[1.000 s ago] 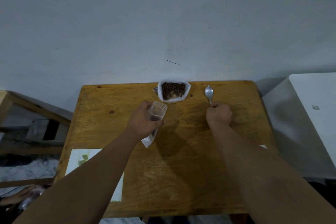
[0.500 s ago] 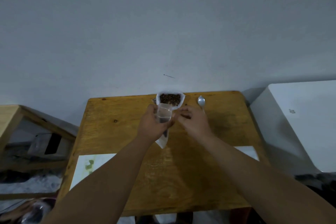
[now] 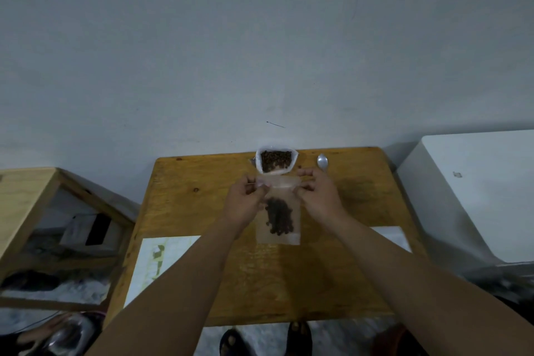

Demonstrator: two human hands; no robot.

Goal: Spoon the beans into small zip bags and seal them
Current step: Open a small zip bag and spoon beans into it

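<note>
— Start wide. What's on the counter (image 3: 346, 269)?

— A pale sheet (image 3: 161, 263) at its left near edge, and the work is set toward the far edge, by the wall.

— And the hands?

— Both are on the zip bag (image 3: 281, 193). The left hand (image 3: 245, 205) pinches the bag's top left corner between thumb and fingertips. The right hand (image 3: 318, 196) pinches the top right corner the same way, with its other fingers curled in. The mouth is pulled taut between them.

— Where does the bag sit?

— Mid-counter, just in front of the sack (image 3: 274, 173). I can't tell if its lower end rests on the wood or hangs just above it. Its beans (image 3: 279, 218) are heaped in the lower half, well clear of the mouth.

— So the filling is done?

— For this bag I'd say so — the spoon (image 3: 322, 161) lies by itself near the far edge, right of the sack, and neither hand touches it. This looks like the sealing step.

— Is the strip closed?

— Too fine to see, so I'd assume it isn't.

— What does the next move need?

— Line up the two lips, then press along the strip from one corner to the other while the other hand holds the mouth flat. Keep the mouth end uppermost so no bean slides into the track. The sack stands open and is far from empty, so more bags probably follow.
</note>
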